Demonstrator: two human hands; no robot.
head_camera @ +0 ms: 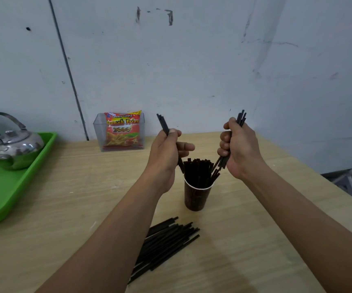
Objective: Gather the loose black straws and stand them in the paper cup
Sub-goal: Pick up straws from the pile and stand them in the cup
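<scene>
We see a light wooden table (65, 187) set against a scuffed pale wall (192, 60), with both of the person's bare arms reaching out over it. Near the middle of the table stands the dark paper cup (196, 197), upright and already crowded with black straws (198, 170) that rise above its white rim.

The left hand (166, 151) hovers just left of the cup and above it. Its thumb and fingers are curled around a small bunch of straws (162, 123), which tilts up and to the left; the lower ends reach down to the left edge of the cup's bundle. The right hand (238, 149) hovers just right of the cup, its fingers wrapped into a fist around a second bunch (241, 117) that leans up to the right, the lower ends pointing down into the cup's mouth.

On the table nearer to us than the cup, a loose pile of straws (166, 242) lies flat, running diagonally and partly hidden under the left forearm.

At the far edge, against the wall, a clear plastic holder (98, 132) contains a red packet of French fries snacks (122, 132). On the left, a green tray (12, 197) carries a shiny metal kettle (14, 146).
</scene>
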